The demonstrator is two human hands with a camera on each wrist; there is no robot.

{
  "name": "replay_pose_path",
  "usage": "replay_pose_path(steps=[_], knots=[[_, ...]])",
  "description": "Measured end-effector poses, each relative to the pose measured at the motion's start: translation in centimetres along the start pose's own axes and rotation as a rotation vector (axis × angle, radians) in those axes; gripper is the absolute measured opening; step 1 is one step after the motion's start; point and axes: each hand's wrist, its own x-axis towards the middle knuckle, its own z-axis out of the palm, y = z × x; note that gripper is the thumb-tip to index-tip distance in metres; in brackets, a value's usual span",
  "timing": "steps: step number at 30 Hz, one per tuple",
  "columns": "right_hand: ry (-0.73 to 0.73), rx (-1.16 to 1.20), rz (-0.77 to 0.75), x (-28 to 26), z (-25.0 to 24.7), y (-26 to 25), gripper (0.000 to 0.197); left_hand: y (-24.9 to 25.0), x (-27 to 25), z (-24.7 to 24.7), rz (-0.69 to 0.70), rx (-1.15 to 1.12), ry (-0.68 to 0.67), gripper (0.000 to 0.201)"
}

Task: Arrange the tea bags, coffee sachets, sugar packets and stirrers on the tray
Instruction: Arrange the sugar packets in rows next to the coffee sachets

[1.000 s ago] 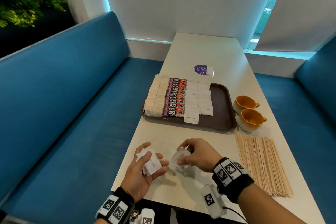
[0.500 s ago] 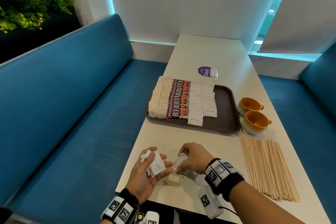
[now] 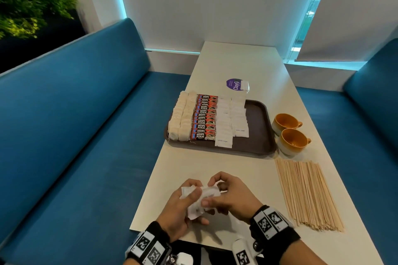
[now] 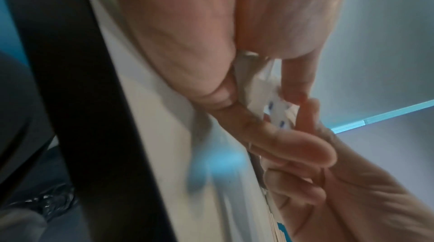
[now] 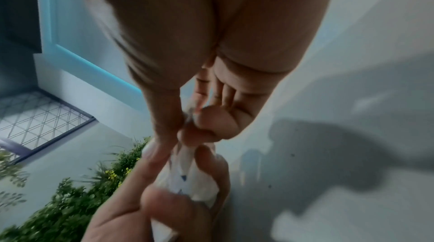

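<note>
Both hands meet over the near end of the white table [image 3: 254, 64] on a small bunch of white sugar packets [image 3: 202, 200]. My left hand [image 3: 183, 204] grips the bunch from below and the left, and my right hand [image 3: 228, 196] pinches its right end. The packets show between the fingers in the left wrist view [image 4: 265, 101] and the right wrist view [image 5: 187, 181]. Farther off, the brown tray [image 3: 258, 135] holds rows of tea bags [image 3: 181, 118], red coffee sachets [image 3: 204, 118] and white sugar packets [image 3: 232, 120]. Wooden stirrers [image 3: 308, 191] lie in a fan on the table at the right.
Two orange cups [image 3: 288, 131] stand right of the tray. A purple round sticker [image 3: 234, 85] with a small packet lies behind the tray. Blue benches [image 3: 71, 135] flank the table. A plant [image 3: 28, 2] is at the far left.
The two hands have come together: the right hand has brought its packet up against the ones in the left hand, and both now hold one bunch.
</note>
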Motion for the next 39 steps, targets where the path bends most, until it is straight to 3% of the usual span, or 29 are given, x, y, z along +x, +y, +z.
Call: replay_pose_path(steps=[2,9,15,21,24,28,32,39], knots=[[0.059,0.026,0.001,-0.1,0.1,0.2,0.049,-0.2,0.4,0.1,0.007,-0.022,-0.006,0.041],[0.179,0.030,-0.034,-0.5,-0.6,0.9,0.019,-0.2,0.9,-0.2,0.044,-0.096,-0.004,0.029],[0.314,0.207,0.009,-0.6,-0.6,1.4,0.015,0.0,0.8,-0.2,0.055,-0.121,0.023,0.020],[0.251,0.229,-0.030,-0.9,-0.5,1.2,0.011,-0.3,1.2,-0.6,0.053,-0.052,0.028,0.039],[0.220,0.184,-0.037,-1.0,-0.3,1.1,0.019,-0.6,1.4,-0.7,0.091,-0.020,-0.005,0.050],[0.203,0.053,-0.076,-1.2,-0.3,1.1,0.032,-1.0,1.7,-1.1,0.127,-0.025,-0.016,0.054],[0.189,0.111,-0.082,-1.2,-0.8,1.0,0.041,-1.2,1.8,-1.4,0.159,-0.018,-0.042,0.059],[0.173,0.069,-0.106,-1.1,-1.4,1.0,0.039,-1.2,1.9,-1.2,0.137,-0.030,-0.002,0.053]])
